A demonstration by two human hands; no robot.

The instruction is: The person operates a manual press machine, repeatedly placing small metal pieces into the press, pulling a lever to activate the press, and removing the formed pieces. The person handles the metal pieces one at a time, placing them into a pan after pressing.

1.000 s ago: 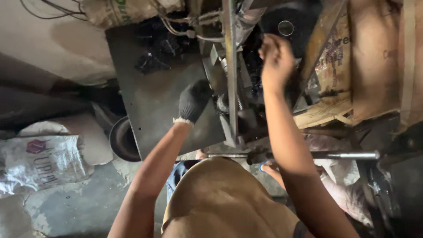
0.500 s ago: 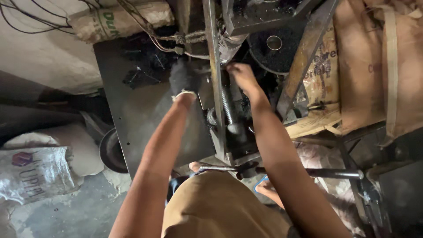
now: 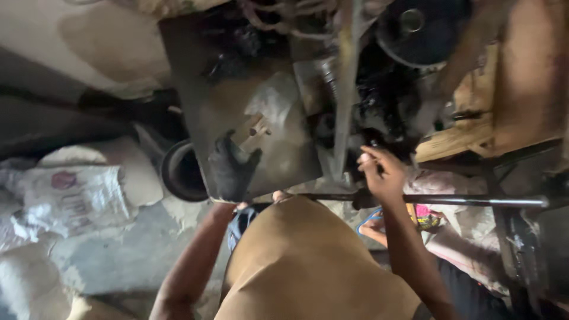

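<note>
Big grimy machine [image 3: 367, 89] fills the top of the view, with a dark flat metal plate [image 3: 237, 118] on its left side and a black round wheel [image 3: 415, 26] up top. A vertical steel bar [image 3: 347, 89] runs down the middle of it. Off to the right there's brown cardboard [image 3: 521, 77]. Lower left on the floor are white sacks [image 3: 71, 195], and a dark round pan [image 3: 181, 172] sits just under the plate's edge.

A long horizontal rod [image 3: 462, 200] crosses below the machine, going from the middle out to the right.

Left hand [image 3: 231, 169] is in a black glove, lying on the lower edge of the plate, fingers spread loose, not gripping anything. Right hand [image 3: 382, 175] is bare, right at the near end of the rod and just beside the bottom of the bar, fingers curled and pinched together on something small and dark. Can't tell what it is, too blurry.
</note>
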